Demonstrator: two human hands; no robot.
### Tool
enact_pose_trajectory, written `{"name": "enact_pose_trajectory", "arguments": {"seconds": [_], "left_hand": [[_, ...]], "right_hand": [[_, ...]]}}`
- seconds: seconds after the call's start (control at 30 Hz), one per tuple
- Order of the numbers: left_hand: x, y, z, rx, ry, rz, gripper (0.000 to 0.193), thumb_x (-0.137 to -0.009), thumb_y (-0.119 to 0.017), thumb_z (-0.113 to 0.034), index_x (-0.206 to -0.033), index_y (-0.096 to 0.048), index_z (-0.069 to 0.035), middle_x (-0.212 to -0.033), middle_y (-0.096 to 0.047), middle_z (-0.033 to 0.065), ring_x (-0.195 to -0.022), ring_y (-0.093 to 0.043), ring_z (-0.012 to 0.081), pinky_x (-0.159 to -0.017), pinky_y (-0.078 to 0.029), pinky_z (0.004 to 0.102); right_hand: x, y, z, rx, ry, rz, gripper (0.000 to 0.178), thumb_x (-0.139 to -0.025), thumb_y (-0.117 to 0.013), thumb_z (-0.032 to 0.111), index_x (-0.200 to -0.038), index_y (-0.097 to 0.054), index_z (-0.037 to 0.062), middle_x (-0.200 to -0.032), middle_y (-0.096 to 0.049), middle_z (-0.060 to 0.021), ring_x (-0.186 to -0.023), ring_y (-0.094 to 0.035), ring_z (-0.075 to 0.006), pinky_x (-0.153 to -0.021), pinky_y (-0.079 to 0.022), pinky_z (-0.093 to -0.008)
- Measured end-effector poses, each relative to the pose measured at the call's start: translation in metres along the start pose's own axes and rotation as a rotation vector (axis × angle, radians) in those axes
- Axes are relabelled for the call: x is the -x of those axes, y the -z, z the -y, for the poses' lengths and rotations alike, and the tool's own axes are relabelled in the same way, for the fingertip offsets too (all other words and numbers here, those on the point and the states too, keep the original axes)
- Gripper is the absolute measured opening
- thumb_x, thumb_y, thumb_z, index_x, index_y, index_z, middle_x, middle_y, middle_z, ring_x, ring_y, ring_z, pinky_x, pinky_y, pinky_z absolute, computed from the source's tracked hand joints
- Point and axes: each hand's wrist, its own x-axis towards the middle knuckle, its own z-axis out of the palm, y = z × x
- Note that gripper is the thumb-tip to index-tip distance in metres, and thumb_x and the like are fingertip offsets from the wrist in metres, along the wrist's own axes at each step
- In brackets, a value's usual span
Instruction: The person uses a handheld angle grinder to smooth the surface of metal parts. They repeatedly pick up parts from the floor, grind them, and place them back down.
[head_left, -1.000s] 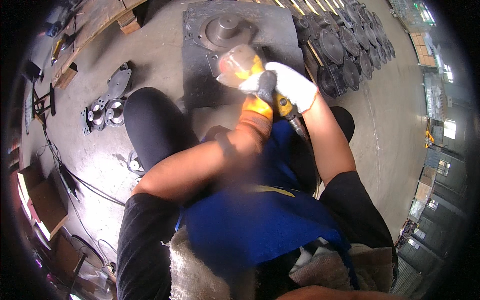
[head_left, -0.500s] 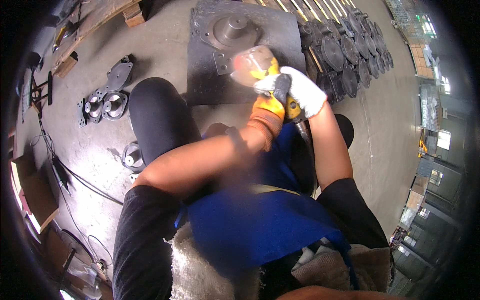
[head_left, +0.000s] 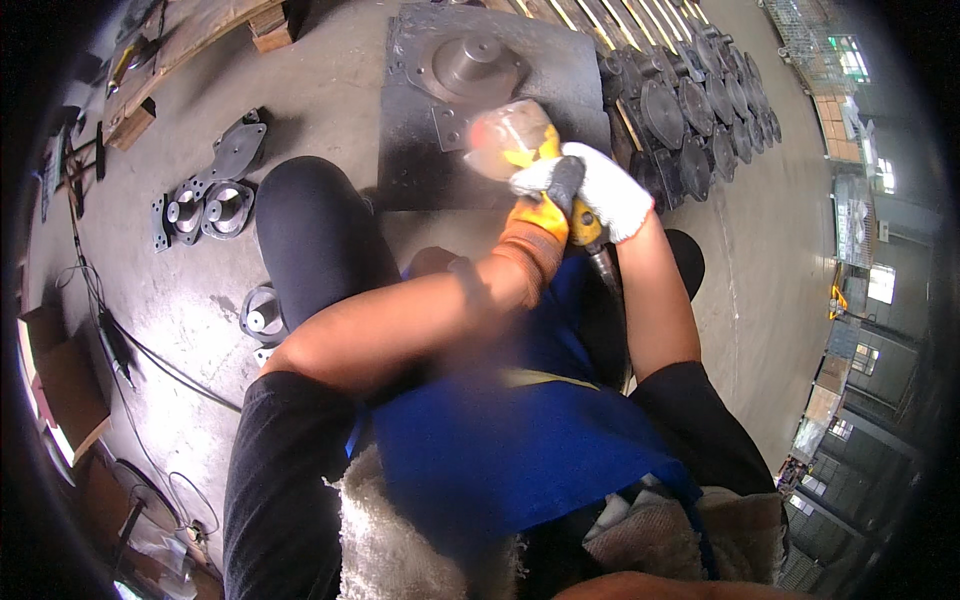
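Note:
Both hands hold a yellow hand grinder (head_left: 587, 222) in front of my knees. My left hand (head_left: 538, 222), in an orange glove with dark fingertips, is closed around the grinder's body. My right hand (head_left: 610, 190), in a white knit glove, wraps it from the right, partly overlapping the left fingers. The grinder's round head (head_left: 505, 140) is blurred and points to the far left. Just beyond it, a dark flanged metal part (head_left: 468, 68) with a raised round boss lies on a dark metal plate (head_left: 420, 180). Whether the head touches the part's near lug cannot be made out.
Rows of similar dark flanged parts (head_left: 662, 112) lie on slats at the far right. More flanged parts (head_left: 228, 207) rest on the floor left of my knee. Cables (head_left: 170, 370) run across the floor at left. A wooden pallet (head_left: 200, 40) stands at the far left.
The hands and grinder have shifted very slightly toward me. Their grip looks the same, and the flanged part still lies on the plate.

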Motion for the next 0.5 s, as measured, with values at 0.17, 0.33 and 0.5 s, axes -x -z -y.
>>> {"name": "enact_pose_trajectory", "arguments": {"seconds": [0.17,0.33,0.5], "left_hand": [[0.000,0.006,-0.026,-0.066,0.049,-0.034,0.029,-0.095,-0.044,-0.013,-0.115,-0.064,-0.007,-0.112,-0.066,0.0188,-0.100,-0.066,0.0310,-0.089,-0.050,0.0402],[0.013,-0.012,0.002,-0.170,-0.114,-0.098,0.029,-0.097,-0.044,-0.019,-0.115,-0.064,-0.009,-0.111,-0.067,0.0132,-0.101,-0.064,0.0267,-0.090,-0.049,0.0364],[0.007,-0.035,-0.009,0.027,-0.164,-0.284,0.031,-0.101,-0.041,-0.022,-0.119,-0.061,-0.007,-0.109,-0.067,0.0128,-0.102,-0.063,0.0264,-0.089,-0.049,0.0364]], "right_hand": [[0.008,-0.004,-0.002,-0.338,-0.165,-0.080,0.023,-0.087,-0.068,0.015,-0.101,-0.071,-0.0022,-0.088,-0.070,-0.0051,-0.080,-0.065,-0.0130,-0.075,-0.052,-0.0282],[0.009,-0.018,0.036,-0.479,-0.150,0.164,0.030,-0.094,-0.053,0.012,-0.107,-0.069,-0.0094,-0.102,-0.072,-0.0155,-0.094,-0.068,-0.0192,-0.084,-0.053,-0.0300],[0.025,-0.007,0.011,-0.379,-0.169,-0.068,0.024,-0.089,-0.064,0.015,-0.100,-0.071,-0.0050,-0.094,-0.072,-0.0089,-0.084,-0.067,-0.0140,-0.077,-0.053,-0.0278]]}}
